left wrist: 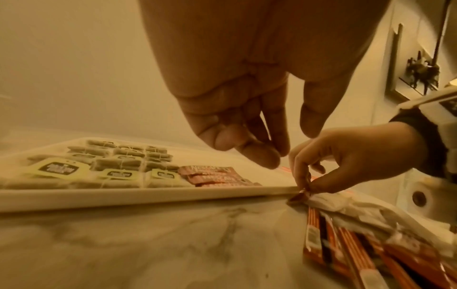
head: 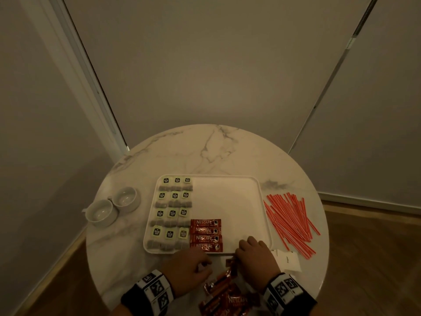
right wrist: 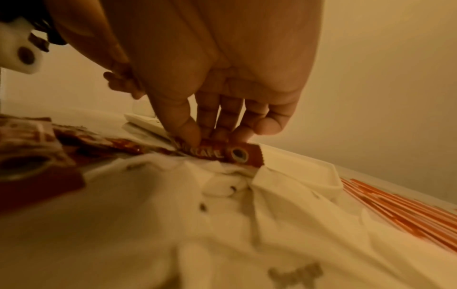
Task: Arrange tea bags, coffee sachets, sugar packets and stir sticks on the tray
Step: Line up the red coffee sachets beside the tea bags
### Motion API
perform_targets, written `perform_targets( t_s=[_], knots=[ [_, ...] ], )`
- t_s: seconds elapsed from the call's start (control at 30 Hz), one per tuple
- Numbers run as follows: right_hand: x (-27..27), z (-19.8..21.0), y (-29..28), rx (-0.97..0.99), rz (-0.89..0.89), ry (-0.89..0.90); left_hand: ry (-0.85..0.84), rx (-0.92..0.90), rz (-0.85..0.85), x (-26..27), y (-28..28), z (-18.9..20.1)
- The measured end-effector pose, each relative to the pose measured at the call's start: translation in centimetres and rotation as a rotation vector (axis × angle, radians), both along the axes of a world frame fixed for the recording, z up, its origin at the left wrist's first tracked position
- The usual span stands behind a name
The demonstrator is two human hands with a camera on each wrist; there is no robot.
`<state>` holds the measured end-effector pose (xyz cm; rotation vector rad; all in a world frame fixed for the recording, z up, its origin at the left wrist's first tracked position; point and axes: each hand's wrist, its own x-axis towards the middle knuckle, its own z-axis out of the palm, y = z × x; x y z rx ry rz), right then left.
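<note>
The right hand [head: 255,254] pinches one coffee sachet [right wrist: 222,153] by its end just off the tray [head: 265,215] near edge, its long axis seemingly parallel to that edge, while the left hand [head: 189,267], loosely curled and empty, hovers beside it.

Round white marble-pattern tabletop with grey veining [head: 211,151]; veins densest toward the far edge. Two small white ceramic cups [head: 114,205] stand on its left part, side by side and touching or nearly so, both upright with open mouths up. The nearer cup [head: 100,212] shows a small handle on its left side; the farther cup [head: 126,198] sits slightly behind and to the right. Brown wood-plank floor [head: 369,247] visible on both sides of the table. Plain pale walls [head: 205,65] behind, meeting in a corner, with white skirting board [head: 364,200] along the base at right. Lighting dim, warm.
</note>
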<state>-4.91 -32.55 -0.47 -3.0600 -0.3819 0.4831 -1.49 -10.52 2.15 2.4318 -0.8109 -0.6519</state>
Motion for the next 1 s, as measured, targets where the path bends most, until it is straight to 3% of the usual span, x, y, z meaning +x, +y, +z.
perform_targets(
  t_s=[0.13, 0.27, 0.37, 0.57, 0.8, 1.0],
  knots=[
    [0.2, 2.3, 0.3, 0.154, -0.034, -0.057, 0.098, -0.172, 0.185, 0.4, -0.8, 0.7],
    [0.9, 5.8, 1.4, 0.720, -0.210, 0.205, 0.339, -0.436, 0.358, 1.4, -1.6, 2.1],
    [1.6, 7.2, 1.6, 1.005, -0.293, 0.279, 0.439, -0.622, 0.517, 2.1, -1.3, 3.5],
    [2.5, 7.0, 0.8, 1.280, -0.437, 0.313, 0.502, -0.740, 0.741, 3.8, -0.1, 4.2],
    [3.2, 7.0, 1.7, 1.312, -0.473, 0.401, 0.495, -0.696, 0.655, 3.7, -0.7, 4.3],
    [3.9, 6.7, 2.3, 1.251, -0.514, 0.295, 0.587, -0.747, 0.734, 3.9, -1.4, 4.3]
  ],
)
